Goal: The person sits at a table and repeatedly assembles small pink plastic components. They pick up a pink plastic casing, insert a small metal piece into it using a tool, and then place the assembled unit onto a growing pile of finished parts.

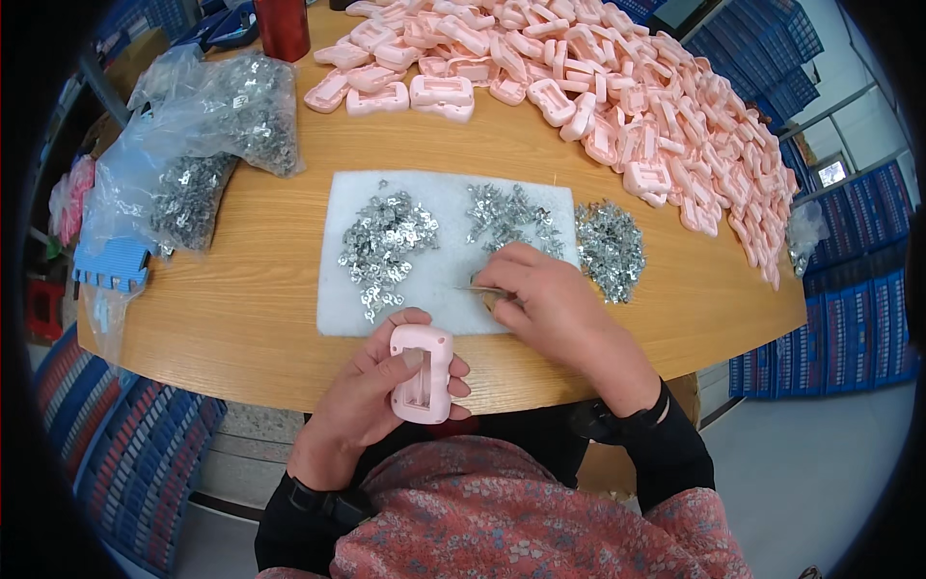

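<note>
A pink plastic housing [437, 391] with a long rectangular opening lies in my left hand [368, 386]. The thumb rests at the opening and the fingers wrap round the far side. My right hand [548, 299] is over the right part of a white foam sheet [449, 261], its thumb and fingers pinched on a small thin piece that looks like tweezers [487, 289]; the fingers cover most of it. On the sheet lie a pile of small metal clips [386, 241] at the left and a looser pile of metal pieces [511, 214] beyond my right hand.
Another heap of metal pieces [611, 249] sits right of the sheet. A large mound of pink housings [627, 96] covers the table's far right. At the left stand clear bags of metal parts [256, 116], a blue foam piece [111, 262] and a red cylinder [282, 29]. Blue crates [858, 328] surround the table.
</note>
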`<move>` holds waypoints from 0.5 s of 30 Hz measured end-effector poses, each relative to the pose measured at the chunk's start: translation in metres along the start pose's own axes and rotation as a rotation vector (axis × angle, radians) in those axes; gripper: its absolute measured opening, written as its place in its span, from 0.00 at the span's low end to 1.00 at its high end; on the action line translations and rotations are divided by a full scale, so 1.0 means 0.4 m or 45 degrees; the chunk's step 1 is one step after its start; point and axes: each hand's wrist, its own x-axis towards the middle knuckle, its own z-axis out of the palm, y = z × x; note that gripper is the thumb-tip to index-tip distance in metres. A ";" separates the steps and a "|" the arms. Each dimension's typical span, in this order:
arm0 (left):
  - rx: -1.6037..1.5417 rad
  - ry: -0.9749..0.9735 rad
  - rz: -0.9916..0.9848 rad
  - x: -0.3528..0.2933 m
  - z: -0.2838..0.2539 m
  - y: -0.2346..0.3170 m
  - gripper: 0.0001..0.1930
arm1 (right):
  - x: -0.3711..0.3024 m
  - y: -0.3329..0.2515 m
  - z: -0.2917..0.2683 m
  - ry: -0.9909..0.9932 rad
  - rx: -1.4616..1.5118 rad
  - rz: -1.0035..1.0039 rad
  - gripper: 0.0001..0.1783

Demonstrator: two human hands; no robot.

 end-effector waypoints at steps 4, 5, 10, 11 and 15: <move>0.043 0.019 -0.037 -0.005 0.008 0.007 0.22 | 0.035 0.033 -0.029 0.115 0.023 0.095 0.11; 0.050 0.030 -0.045 -0.008 0.008 0.006 0.22 | 0.045 0.035 -0.031 0.136 0.022 0.094 0.10; 0.321 -0.189 -0.131 -0.031 -0.003 0.008 0.20 | 0.089 0.019 -0.004 0.091 0.044 -0.076 0.10; 0.390 -0.253 -0.164 -0.033 -0.005 0.010 0.20 | 0.098 0.017 0.005 0.085 0.021 -0.088 0.10; 0.447 -0.297 -0.263 -0.037 0.009 0.025 0.21 | 0.133 0.018 0.045 0.072 -0.103 -0.079 0.09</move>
